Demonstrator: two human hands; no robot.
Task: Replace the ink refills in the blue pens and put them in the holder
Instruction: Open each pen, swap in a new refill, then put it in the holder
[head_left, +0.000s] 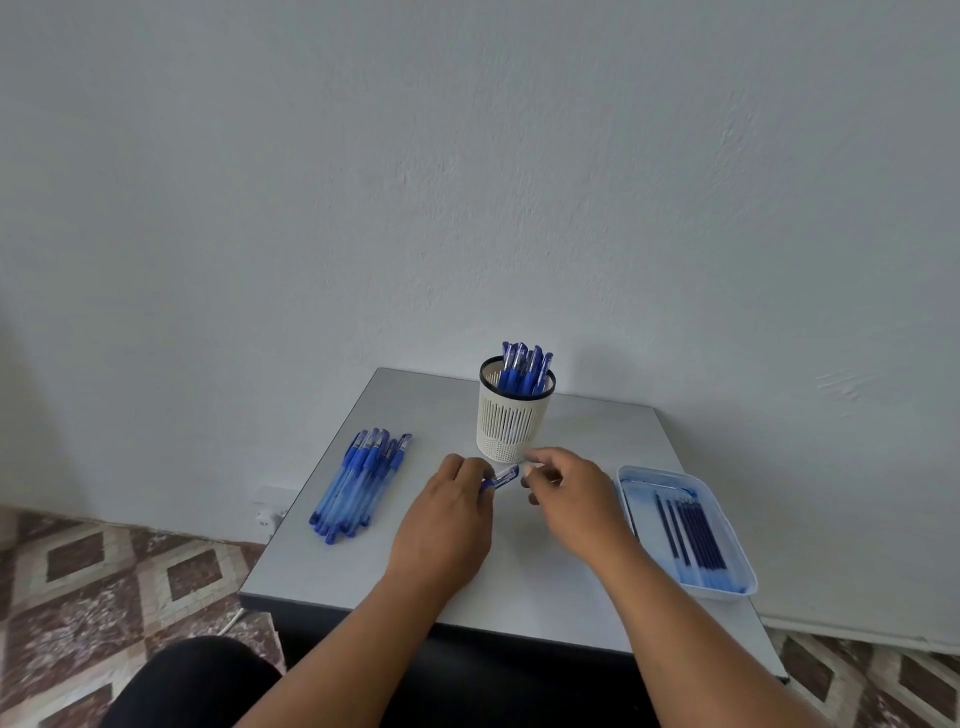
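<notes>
My left hand (447, 514) grips a blue pen (503, 477) whose capped end sticks out to the right, just above the grey table (332, 561). My right hand (569, 493) hovers a little to the right of the pen's end, fingers loosely curled, holding nothing that I can see. Behind both hands stands the white slotted holder (511, 423) with several blue pens (523, 368) upright in it. A bundle of several more blue pens (358, 483) lies on the table's left side. At the right, a clear tray (727, 584) holds several dark blue refills (693, 530).
The small table stands against a white wall. Its front edge is close to my body, and my dark-clad knee (192, 680) shows below it at the left. Patterned floor tiles (104, 577) lie on both sides. The tray overhangs the table's right edge.
</notes>
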